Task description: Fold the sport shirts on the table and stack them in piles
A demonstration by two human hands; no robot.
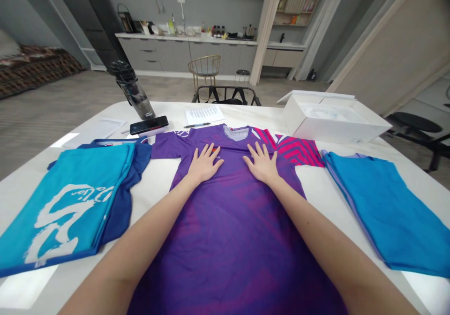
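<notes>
A purple T-shirt (232, 230) with a pink-striped sleeve on its right side lies spread face up on the table, collar at the far end. My left hand (204, 163) rests flat on the left of its chest, fingers spread. On the right of the chest lies my right hand (262, 163), also flat with fingers apart. Neither hand grips the cloth. The shirt's lower end runs out of view at the bottom. To the left is a folded teal shirt (84, 179) with white lettering, on top of a dark blue garment (117, 212). Folded blue clothing (390, 202) lies to the right.
On the white table (147, 183) stand a clear bottle (137, 97) and an open white box (337, 120). A phone (149, 125), a pen (197, 125) and a printed sheet (204, 114) lie beyond the shirt. A black-framed chair (227, 90) is at the far edge.
</notes>
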